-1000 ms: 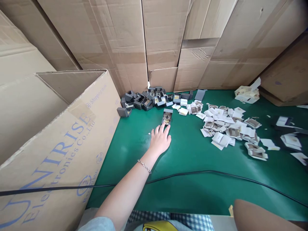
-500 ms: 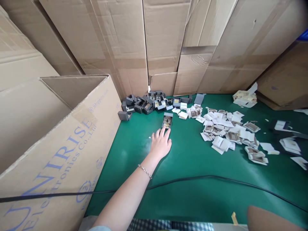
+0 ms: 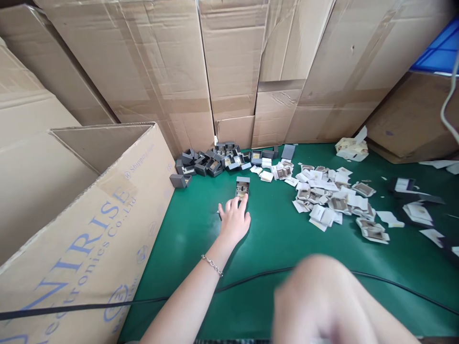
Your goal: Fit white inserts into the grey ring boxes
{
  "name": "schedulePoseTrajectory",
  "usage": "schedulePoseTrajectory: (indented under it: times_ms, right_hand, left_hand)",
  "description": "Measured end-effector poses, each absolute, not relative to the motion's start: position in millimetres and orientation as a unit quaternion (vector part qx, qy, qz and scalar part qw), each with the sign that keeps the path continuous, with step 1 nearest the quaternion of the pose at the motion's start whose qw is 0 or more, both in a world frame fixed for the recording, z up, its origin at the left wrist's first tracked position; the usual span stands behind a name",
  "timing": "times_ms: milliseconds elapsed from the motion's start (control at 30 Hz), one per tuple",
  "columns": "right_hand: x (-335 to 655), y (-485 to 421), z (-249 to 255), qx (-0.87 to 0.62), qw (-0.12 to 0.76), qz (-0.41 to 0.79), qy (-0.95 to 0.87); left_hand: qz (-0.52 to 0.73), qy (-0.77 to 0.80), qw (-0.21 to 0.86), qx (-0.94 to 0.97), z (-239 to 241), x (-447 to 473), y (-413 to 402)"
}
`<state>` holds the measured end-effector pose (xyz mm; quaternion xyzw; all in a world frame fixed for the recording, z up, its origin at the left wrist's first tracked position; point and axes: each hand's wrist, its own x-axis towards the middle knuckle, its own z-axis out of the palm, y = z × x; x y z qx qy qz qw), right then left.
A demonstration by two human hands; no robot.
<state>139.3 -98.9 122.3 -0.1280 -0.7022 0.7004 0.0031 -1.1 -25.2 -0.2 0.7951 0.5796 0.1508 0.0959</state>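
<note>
My left hand (image 3: 234, 220), with a chain bracelet on the wrist, reaches over the green tabletop with its fingers apart. Its fingertips touch the near edge of a small dark grey hinged box (image 3: 243, 183), which stands open with a pale insert inside. Close to the camera, my right hand (image 3: 315, 296) is large and smeared by motion, its fingers hidden. Farther back lies a heap of similar dark grey boxes (image 3: 214, 166), many of them open.
To the right spread white paper and liner pieces (image 3: 319, 191). A large printed carton (image 3: 107, 215) stands at the left. Cardboard sheets (image 3: 168, 71) wall the back. A black cable (image 3: 258, 275) crosses the front. A tissue pack (image 3: 353, 147) sits at back right.
My right hand has come in from the lower right and moved up and left. My left hand remains at the small box, fingers slightly more bent. The whole view has shifted a little.
</note>
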Motion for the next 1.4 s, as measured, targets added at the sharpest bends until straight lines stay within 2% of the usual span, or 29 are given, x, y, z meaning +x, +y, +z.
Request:
schedulePoseTrajectory:
  times_ms: [67,133,167,233,333,433,667,767,867,967,1067,1233,1400]
  right_hand:
    - [151,-81,109,-0.281,0.048,0.640,-0.713]
    - [167,-62,91,-0.542,0.109,0.475,-0.684]
    - [176,-53,82,-0.640,0.116,0.386,-0.654]
    - [194,-41,64,-0.746,0.090,0.274,-0.601]
    - [212,-35,46,-0.813,0.034,0.179,-0.553]
    - [218,-35,42,-0.839,-0.003,0.143,-0.525]
    - [218,-32,41,-0.859,0.021,0.141,-0.491]
    - [210,-33,39,-0.814,0.097,0.176,-0.545]
    - [194,-35,40,-0.733,0.255,0.298,-0.557]
    - [180,-35,40,-0.636,0.395,0.463,-0.474]
    - [177,-32,36,-0.567,0.474,0.574,-0.354]
    - [181,-31,33,-0.459,0.527,0.680,-0.220]
    - [170,-35,32,-0.333,0.442,0.792,-0.255]
  left_hand:
    - [0.176,0.603,0.098,0.772,2,0,-26]
    - [0.196,0.610,0.100,0.761,3,-1,-26]
    - [0.204,0.609,0.099,0.760,3,-2,-26]
    - [0.215,0.608,0.095,0.758,2,-3,-24]
    - [0.219,0.616,0.096,0.751,0,-5,-21]
    - [0.217,0.621,0.092,0.747,0,-6,-19]
    - [0.192,0.591,0.125,0.773,0,-11,-16]
    - [0.191,0.581,0.118,0.782,-1,-17,-15]
    - [0.188,0.581,0.127,0.781,-1,-23,-13]
    - [0.197,0.581,0.147,0.776,0,-24,-11]
    - [0.211,0.582,0.163,0.768,3,-22,-12]
    - [0.248,0.597,0.203,0.735,6,-18,-16]
    - [0.305,0.577,0.222,0.724,3,-17,-14]
